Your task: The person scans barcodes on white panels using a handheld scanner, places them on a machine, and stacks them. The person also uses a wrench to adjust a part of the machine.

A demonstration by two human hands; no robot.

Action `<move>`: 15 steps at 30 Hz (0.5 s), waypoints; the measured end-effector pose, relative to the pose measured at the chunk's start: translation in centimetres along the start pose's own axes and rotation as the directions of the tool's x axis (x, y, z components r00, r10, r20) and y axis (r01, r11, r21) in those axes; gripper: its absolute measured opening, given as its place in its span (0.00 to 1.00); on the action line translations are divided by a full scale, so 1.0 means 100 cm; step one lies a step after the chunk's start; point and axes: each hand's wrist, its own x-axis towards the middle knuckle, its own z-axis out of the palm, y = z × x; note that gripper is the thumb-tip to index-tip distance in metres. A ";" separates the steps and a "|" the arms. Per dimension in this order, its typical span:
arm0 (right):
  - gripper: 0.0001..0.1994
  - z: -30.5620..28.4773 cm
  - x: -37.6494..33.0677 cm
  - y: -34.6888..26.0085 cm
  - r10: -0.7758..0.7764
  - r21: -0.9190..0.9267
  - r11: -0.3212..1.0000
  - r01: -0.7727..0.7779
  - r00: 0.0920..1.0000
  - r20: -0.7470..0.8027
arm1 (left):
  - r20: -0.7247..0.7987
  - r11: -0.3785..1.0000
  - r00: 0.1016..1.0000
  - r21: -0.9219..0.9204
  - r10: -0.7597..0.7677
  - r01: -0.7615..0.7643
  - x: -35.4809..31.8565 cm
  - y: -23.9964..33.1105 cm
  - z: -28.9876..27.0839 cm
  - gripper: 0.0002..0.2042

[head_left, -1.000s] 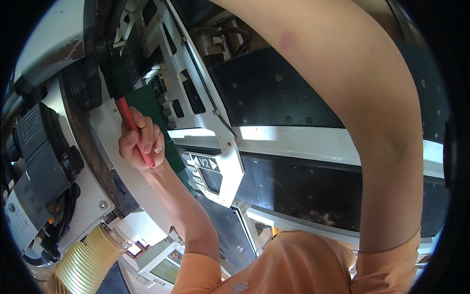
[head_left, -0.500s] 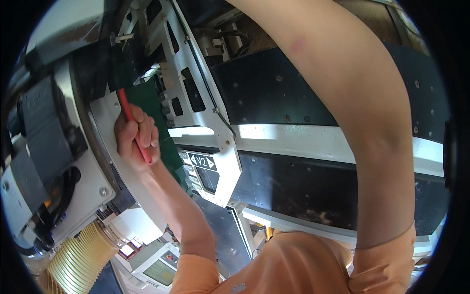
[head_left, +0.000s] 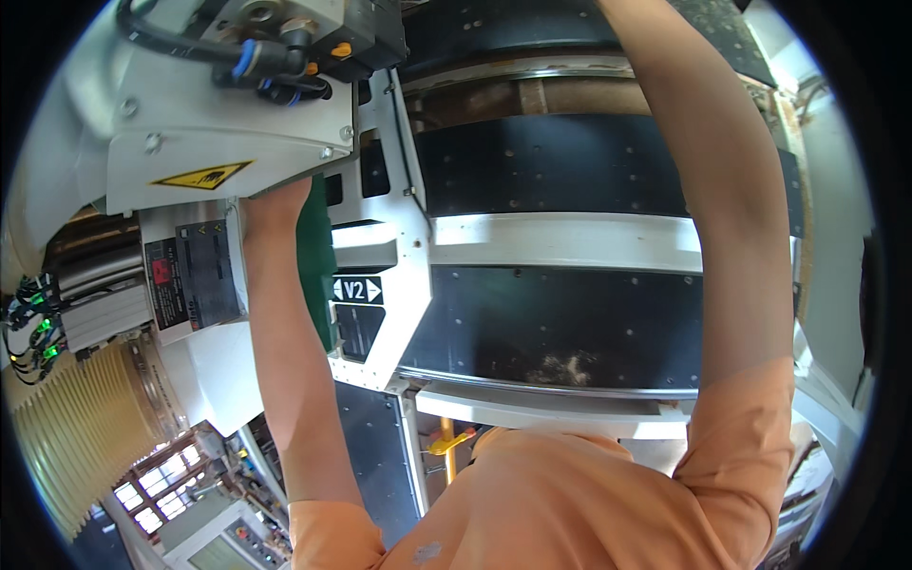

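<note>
My left arm [head_left: 290, 342] reaches up beneath a grey-white machine housing [head_left: 228, 142] that carries a yellow warning triangle. At the housing's lower edge only the wrist end of my left hand [head_left: 282, 197] shows. Its fingers, and anything in them, are hidden. Just right of that wrist hangs a dark green sheet [head_left: 315, 266], beside a white slotted metal bracket [head_left: 404, 256]. My right arm [head_left: 727, 161] stretches over the black perforated bed plates [head_left: 570, 318] and leaves the picture at the top, so the right hand is out of sight.
Black air hoses [head_left: 190, 43] and fittings sit atop the housing. A ribbed yellowish hose [head_left: 81, 427] is at the lower left, near a control panel [head_left: 223, 546]. A pale rail [head_left: 560, 237] crosses between the black plates. Below is a yellow handle [head_left: 451, 442].
My left hand, earlier visible gripping a slim red stick, has gone behind the housing. The view has shifted, bringing the housing and its warning label into the upper left.
</note>
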 end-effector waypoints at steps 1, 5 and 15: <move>0.15 -0.002 0.009 -0.009 0.018 -0.218 0.976 -0.002 0.997 0.075 | -0.076 0.998 0.996 0.033 0.051 -0.049 0.001 0.000 0.004 0.14; 0.25 0.022 0.021 -0.032 -0.178 -0.483 0.838 0.254 0.964 0.199 | -0.081 0.974 0.991 -0.209 -0.108 0.089 -0.003 0.004 0.016 0.14; 0.14 0.069 -0.049 -0.064 0.054 -0.687 0.668 -0.286 0.939 -0.339 | -0.014 0.864 0.936 -0.389 -0.352 0.319 0.017 0.021 0.008 0.21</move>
